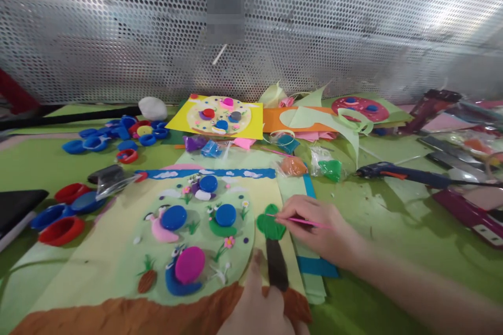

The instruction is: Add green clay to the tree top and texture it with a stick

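Observation:
My right hand (310, 222) pinches a thin pink modelling tool (304, 221), its tip on the green clay treetop (271, 227). Below the treetop runs a dark brown trunk (277, 264). My left hand (259, 311) rests at the lower edge of the picture sheet (106, 256), index finger stretched out just left of the trunk, holding nothing. Clay snails with bottle-cap shells, such as a blue snail with a magenta cap (189, 264), sit on the sheet's pale green oval. A brown clay strip (129, 316) lines its bottom, partly under my left hand.
Loose blue and red bottle caps (63, 230) lie left. A yellow card (253, 120) with similar snails stands behind, near bagged clay (293, 166). A glue gun (401, 171) and a maroon stapler-like object (467, 217) lie right. A perforated metal panel (157, 36) closes the back.

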Tool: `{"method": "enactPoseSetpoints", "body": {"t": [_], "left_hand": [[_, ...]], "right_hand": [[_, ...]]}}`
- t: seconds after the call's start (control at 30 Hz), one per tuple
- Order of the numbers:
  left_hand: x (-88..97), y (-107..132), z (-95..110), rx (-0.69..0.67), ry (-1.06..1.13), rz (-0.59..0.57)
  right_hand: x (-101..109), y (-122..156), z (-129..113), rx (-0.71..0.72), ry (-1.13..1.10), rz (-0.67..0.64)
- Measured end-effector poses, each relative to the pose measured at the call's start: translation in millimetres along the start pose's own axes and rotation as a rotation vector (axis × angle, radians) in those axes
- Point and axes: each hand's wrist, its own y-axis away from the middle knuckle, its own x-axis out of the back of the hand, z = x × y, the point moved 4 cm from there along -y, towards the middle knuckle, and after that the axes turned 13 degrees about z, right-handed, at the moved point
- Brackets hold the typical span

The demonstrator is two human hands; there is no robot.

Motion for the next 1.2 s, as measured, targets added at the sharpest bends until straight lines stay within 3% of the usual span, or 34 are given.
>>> {"method": "enactPoseSetpoints", "body": {"t": [0.13, 0.37, 0.5, 0.67, 0.8, 1.03, 1.2], "left_hand": [[-4.6, 7, 2, -0.011, -0.04, 0.0], [-15.1, 20, 5, 0.027, 0.011, -0.034], [-14.4, 17, 5, 0.036, 0.009, -0.046], [-5.9, 2, 3, -0.015, 0.057, -0.111], [-3.4, -2, 3, -0.022, 0.059, -0.119], [-23.5, 26, 12, 0.041, 0.1, -0.203], [-36.0, 43, 16, 0.081, 0.106, -0.235]], "right_hand": [[-3, 3, -6, 0.209, 0.091, -0.054], [-9, 11, -9, 0.416, 0.245, -0.179], [-10, 13, -11, 0.427, 0.251, -0.201], [-5, 5, -15, 0.42, 0.198, -0.083], [-8, 6, -8, 0.419, 0.21, -0.141], [-11, 13, -3, 0.334, 0.235, -0.248], [-13, 13, -6, 0.357, 0.261, -0.263]]}}
